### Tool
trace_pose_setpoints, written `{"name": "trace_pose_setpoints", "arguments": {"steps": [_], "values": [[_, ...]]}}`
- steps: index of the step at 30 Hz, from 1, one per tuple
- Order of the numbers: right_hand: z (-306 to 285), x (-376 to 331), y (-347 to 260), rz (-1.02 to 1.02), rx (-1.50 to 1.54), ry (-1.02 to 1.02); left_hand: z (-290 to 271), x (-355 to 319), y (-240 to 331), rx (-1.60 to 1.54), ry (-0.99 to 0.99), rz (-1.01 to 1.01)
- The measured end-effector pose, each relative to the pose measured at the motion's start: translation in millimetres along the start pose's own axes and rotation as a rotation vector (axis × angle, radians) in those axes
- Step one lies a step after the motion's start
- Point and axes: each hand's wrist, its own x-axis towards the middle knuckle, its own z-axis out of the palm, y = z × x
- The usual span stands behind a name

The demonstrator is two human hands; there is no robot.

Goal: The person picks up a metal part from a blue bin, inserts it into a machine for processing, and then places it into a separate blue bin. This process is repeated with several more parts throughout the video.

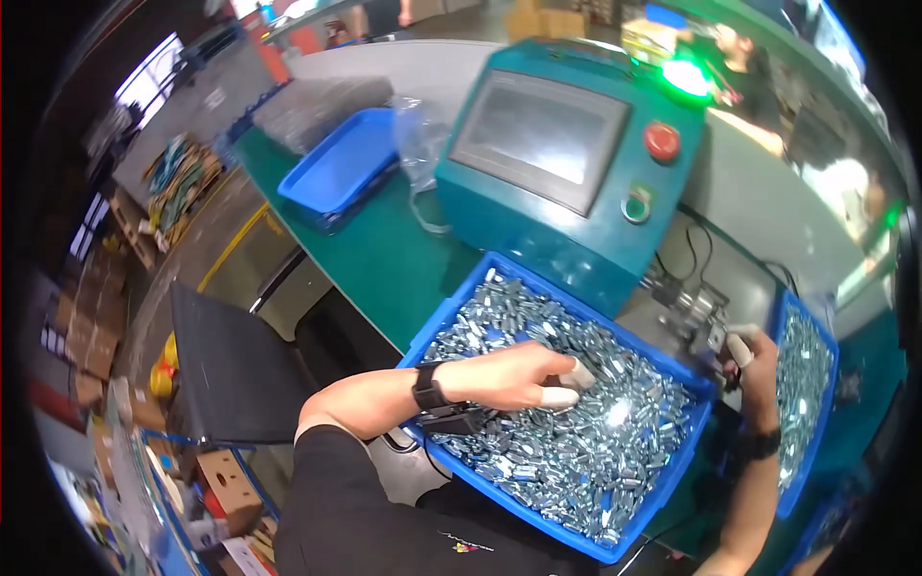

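My left hand [523,375] reaches over the blue bin [445,314], which is heaped with small shiny metal parts [586,461]. White finger covers sit on its thumb and a finger, whose tips nearly meet against the heap. Whatever lies between them is too small to make out. At the machine's metal fixture [696,312], my right hand [759,372] is bent with its covered fingertips closed beside the fixture's end. What those fingers grip is hidden. Dark bands circle both wrists.
Behind the bin stands a teal machine [567,252] with a screen [540,134], red button [662,141] and lit green lamp [686,79]. A second parts bin [832,384] is at right. Blue trays [341,158] lie far left, beyond a black chair [230,370]. Another person [749,82] sits behind.
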Motion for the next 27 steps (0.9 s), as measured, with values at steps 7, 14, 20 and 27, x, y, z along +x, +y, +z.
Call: {"name": "trace_pose_setpoints", "arguments": {"steps": [7, 14, 20, 27], "values": [[-10, 12, 6, 0.035, 0.017, 0.202, 0, -4, -4, -0.014, -0.025, 0.064], [26, 14, -41, -0.204, -0.704, 0.287, -2, -5, -3, 0.037, 0.002, 0.086], [33, 5, -65, -0.276, -1.037, 0.329, 1, -2, -4, 0.064, 0.003, 0.151], [-6, -23, -63, -0.075, -1.009, 0.34, 8, -10, -11, 0.075, 0.043, 0.172]]}}
